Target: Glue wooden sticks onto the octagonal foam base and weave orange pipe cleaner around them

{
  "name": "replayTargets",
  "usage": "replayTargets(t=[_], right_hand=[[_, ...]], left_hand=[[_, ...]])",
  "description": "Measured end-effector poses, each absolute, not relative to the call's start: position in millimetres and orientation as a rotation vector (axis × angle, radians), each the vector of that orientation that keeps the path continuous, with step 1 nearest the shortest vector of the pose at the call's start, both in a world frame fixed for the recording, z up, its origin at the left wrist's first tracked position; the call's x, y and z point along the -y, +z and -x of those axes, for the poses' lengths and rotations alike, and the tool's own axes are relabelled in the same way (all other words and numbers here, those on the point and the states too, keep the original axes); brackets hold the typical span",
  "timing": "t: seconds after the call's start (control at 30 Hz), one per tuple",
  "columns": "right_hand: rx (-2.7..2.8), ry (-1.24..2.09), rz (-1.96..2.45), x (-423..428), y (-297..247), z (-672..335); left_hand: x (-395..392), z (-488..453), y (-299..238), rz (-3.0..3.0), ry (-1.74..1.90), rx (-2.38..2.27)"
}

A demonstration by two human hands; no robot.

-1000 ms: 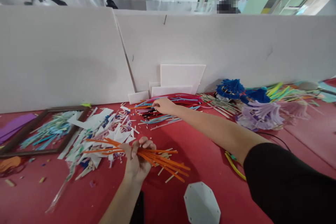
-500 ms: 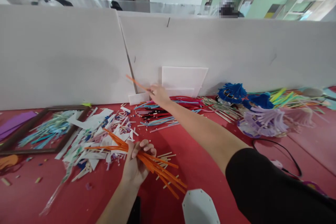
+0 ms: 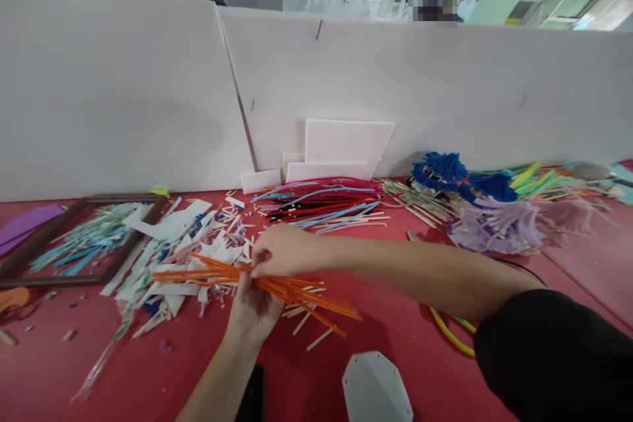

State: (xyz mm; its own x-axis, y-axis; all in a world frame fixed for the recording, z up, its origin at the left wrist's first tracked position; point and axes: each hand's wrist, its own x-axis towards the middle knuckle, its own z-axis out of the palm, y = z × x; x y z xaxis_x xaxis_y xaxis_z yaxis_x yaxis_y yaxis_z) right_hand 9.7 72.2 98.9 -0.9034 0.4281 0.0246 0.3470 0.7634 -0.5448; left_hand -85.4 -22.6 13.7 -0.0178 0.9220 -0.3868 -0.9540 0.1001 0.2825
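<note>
A bundle of thin orange strips (image 3: 306, 293) is held just above a red tabletop (image 3: 395, 306), low in the middle of the view. The strips fan out to either side of the two hands that meet on them. The left hand (image 3: 252, 313) comes up from the bottom edge and is closed around the middle of the bundle from below. The right hand (image 3: 281, 250) reaches across from the right, its fingertips pressed together on the same strips from above. Its bare forearm ends in a black sleeve (image 3: 558, 356).

Just left of the bundle lies a heap of white paper scraps (image 3: 173, 227). Beyond that, a dark wooden frame (image 3: 82, 206) holds pale blue-green slivers. Behind the hands, well apart from them, is a loose pile of red, blue and black strips (image 3: 321, 201). Small white boards (image 3: 346, 145) lean against a tall white partition (image 3: 123, 92) at the back of the tabletop.

To the right lie blue tassels (image 3: 440, 170) and a mass of lilac fringe (image 3: 499, 221). A yellow-green loop (image 3: 448, 333) shows under the right forearm. A white eight-sided plate (image 3: 376, 389) lies on the tabletop near the bottom edge.
</note>
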Motion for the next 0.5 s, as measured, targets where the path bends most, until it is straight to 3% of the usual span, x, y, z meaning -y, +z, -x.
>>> replayTargets(t=[0.2,0.37,0.5], right_hand=[[2.787,0.815,0.793,-88,76,-14],[2.631,0.507,1.271,-157,69,-34],[2.716,0.384,1.364,-192,51,-45]], left_hand=[[20,77,18,0.032,1.527,-0.429],[24,77,25,-0.002,1.528,-0.313],[27,77,24,-0.018,1.495,-0.264]])
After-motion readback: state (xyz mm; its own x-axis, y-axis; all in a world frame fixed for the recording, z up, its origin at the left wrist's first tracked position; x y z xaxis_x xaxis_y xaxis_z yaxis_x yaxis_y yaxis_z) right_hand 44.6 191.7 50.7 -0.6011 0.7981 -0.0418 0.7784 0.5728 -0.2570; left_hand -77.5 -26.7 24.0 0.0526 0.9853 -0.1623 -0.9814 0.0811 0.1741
